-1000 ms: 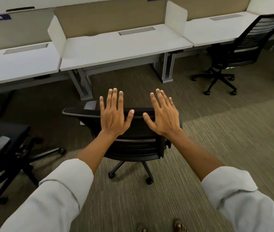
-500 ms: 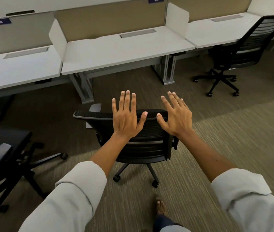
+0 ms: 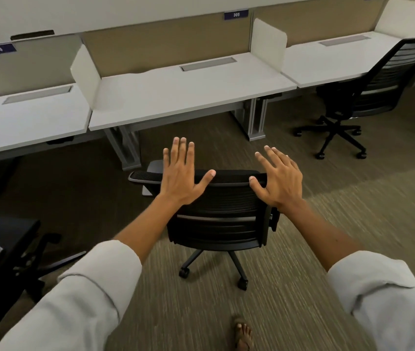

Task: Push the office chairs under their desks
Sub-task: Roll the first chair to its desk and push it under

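Observation:
A black mesh office chair (image 3: 216,216) stands on the carpet in front of the middle white desk (image 3: 181,97), its back towards me and clear of the desk edge. My left hand (image 3: 181,176) is spread flat over the left part of the backrest top. My right hand (image 3: 280,178) is spread over the right part, thumb on the top rail. Both hands have fingers apart and grip nothing. Whether the palms press on the backrest is hard to tell.
A second black chair (image 3: 368,92) sits half under the right desk (image 3: 348,59). A third chair (image 3: 1,252) stands at the near left, in front of the left desk (image 3: 24,115). Grey desk legs (image 3: 254,117) flank the middle bay. My sandalled foot (image 3: 243,333) is below the chair.
I have stepped forward; the desks and the chair appear closer. My hands have spread further apart along the top of the backrest.

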